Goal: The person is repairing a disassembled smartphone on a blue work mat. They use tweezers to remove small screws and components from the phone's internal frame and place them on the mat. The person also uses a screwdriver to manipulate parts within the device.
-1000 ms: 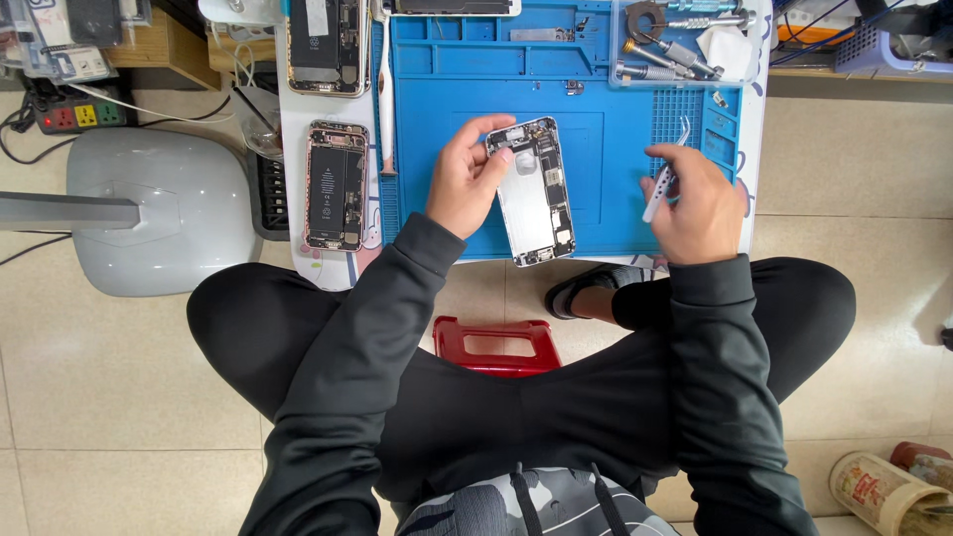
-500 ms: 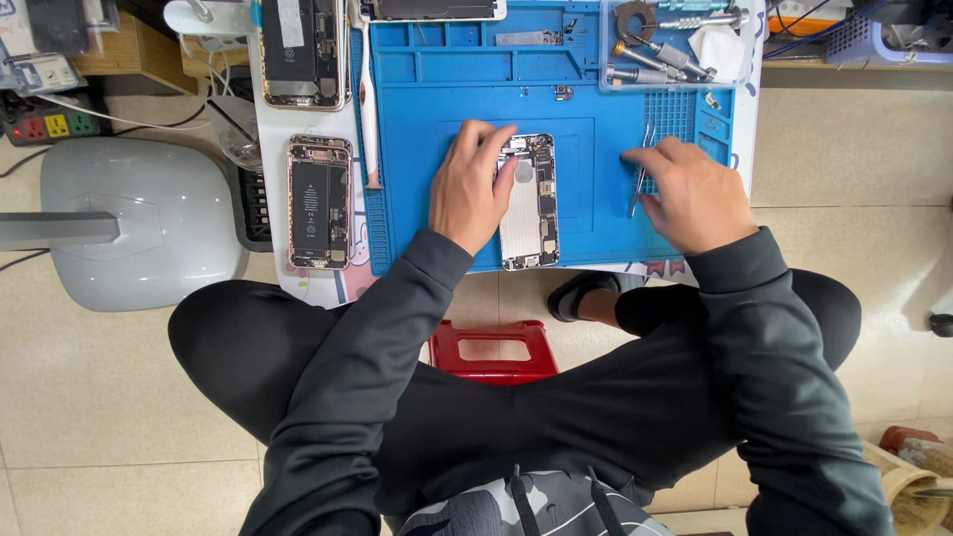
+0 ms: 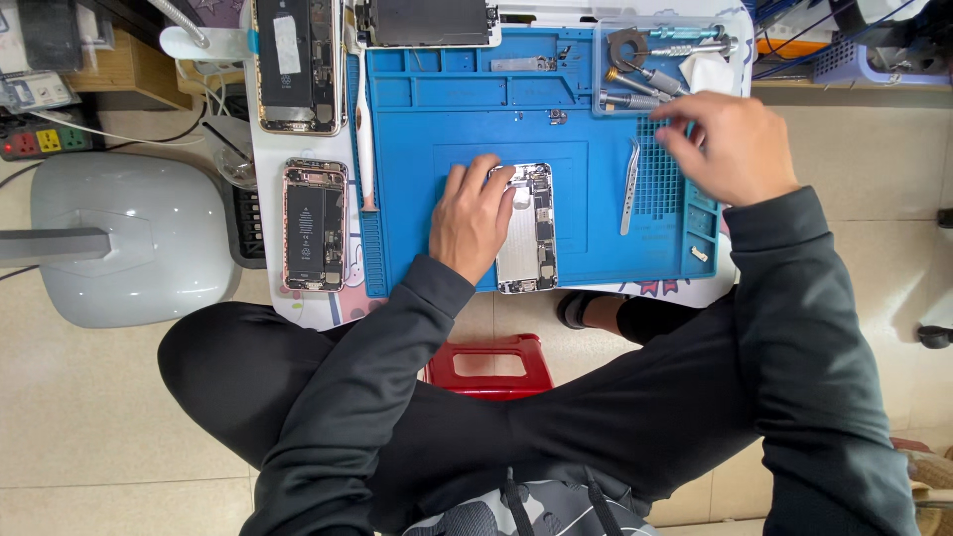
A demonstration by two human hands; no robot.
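Pinning the opened phone flat mid-mat, left hand is spread on it. Tweezers lie beside. Right hand, fingers curled, reaches the tool tray (grip unclear) — likely a tool-pick step; next needs 1 driver.

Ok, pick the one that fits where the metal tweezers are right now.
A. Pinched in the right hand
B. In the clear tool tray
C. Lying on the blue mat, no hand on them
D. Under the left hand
C: the tweezers lie free on the blue mat, between the left hand, which rests on the opened phone, and the right hand up by the tool tray.
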